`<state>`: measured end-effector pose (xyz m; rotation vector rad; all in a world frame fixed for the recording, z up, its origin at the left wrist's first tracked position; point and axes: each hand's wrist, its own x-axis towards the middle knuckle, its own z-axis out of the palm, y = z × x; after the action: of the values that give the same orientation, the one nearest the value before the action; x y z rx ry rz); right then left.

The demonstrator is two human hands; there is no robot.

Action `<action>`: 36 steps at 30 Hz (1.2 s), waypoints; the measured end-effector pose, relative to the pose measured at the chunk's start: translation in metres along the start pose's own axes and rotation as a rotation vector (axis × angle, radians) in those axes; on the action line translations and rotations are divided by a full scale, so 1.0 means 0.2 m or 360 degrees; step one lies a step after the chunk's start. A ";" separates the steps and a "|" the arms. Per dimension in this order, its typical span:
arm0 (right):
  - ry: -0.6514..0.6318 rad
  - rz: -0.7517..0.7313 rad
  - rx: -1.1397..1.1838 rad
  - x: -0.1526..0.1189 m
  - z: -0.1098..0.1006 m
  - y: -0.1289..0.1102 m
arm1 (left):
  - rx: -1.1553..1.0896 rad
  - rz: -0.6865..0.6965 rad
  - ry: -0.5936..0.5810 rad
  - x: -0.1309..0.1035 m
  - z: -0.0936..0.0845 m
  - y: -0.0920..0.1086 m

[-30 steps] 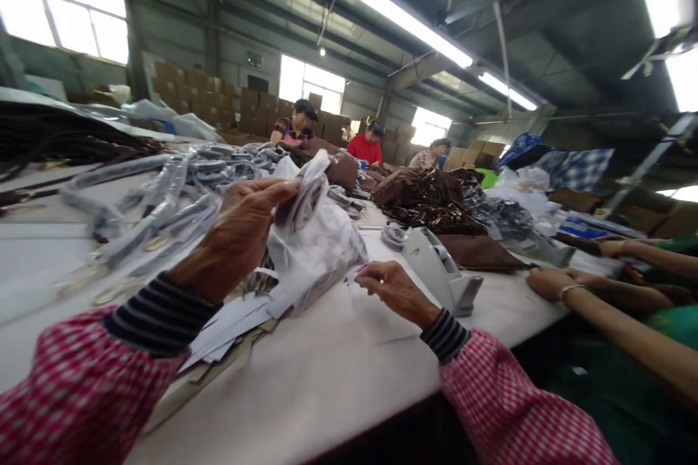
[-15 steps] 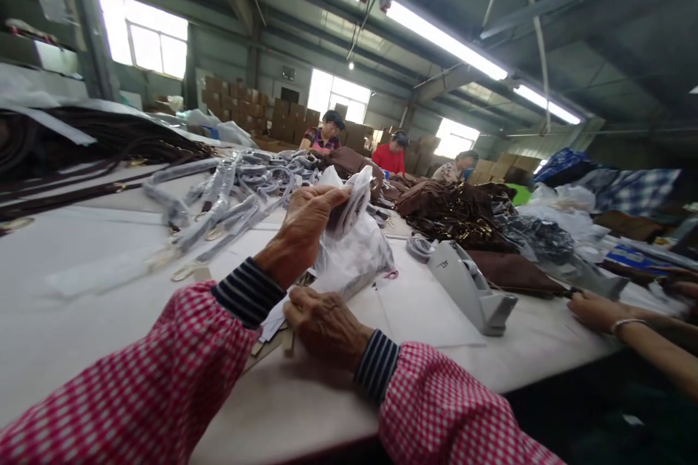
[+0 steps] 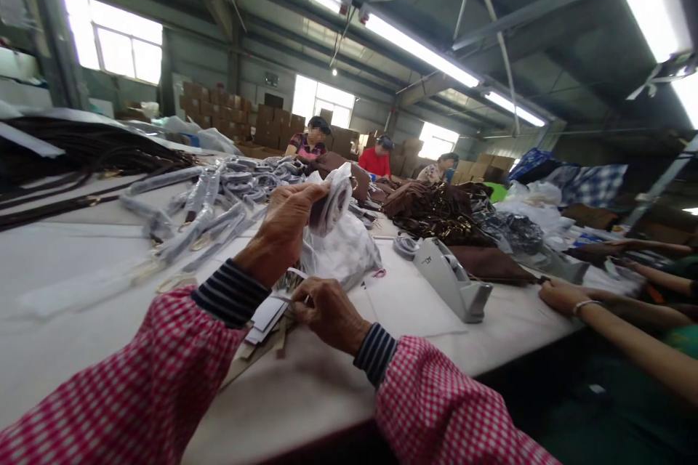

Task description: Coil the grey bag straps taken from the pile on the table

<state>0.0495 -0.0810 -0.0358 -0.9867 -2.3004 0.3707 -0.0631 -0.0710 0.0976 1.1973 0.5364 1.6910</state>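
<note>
My left hand (image 3: 281, 229) is raised over the table, its fingers closed on a rolled strap in clear plastic wrap (image 3: 331, 202). Lower and to the right, my right hand (image 3: 330, 311) has its fingers bent together near a pale strip, above a small pile of white and tan cards (image 3: 267, 316). What its fingertips pinch, if anything, is too small to make out. Behind both hands stands a white plastic bag (image 3: 346, 254). Plastic-wrapped straps (image 3: 204, 196) lie in a loose heap to the left.
A grey tape dispenser (image 3: 450, 280) stands right of the bag, beside a brown pouch (image 3: 491, 264). Brown goods with gold clasps (image 3: 441, 211) are heaped behind it. A co-worker's hands (image 3: 567, 298) are at the right edge; people sit across the white table (image 3: 305, 392).
The view has shifted, so the scene sits further left. My right hand has lifted slightly from the cards, and a pale strip now shows by its fingers. My left hand still holds the roll.
</note>
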 end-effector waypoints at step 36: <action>0.0273 0.0978 0.1389 -0.64 -0.51 0.14 | 0.0386 -0.0847 -0.0638 -0.17 0.03 -0.37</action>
<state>0.1972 -0.1533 -0.0229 -1.1385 -1.3693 1.3340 -0.0219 -0.0691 0.0277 1.3727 0.7424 0.9272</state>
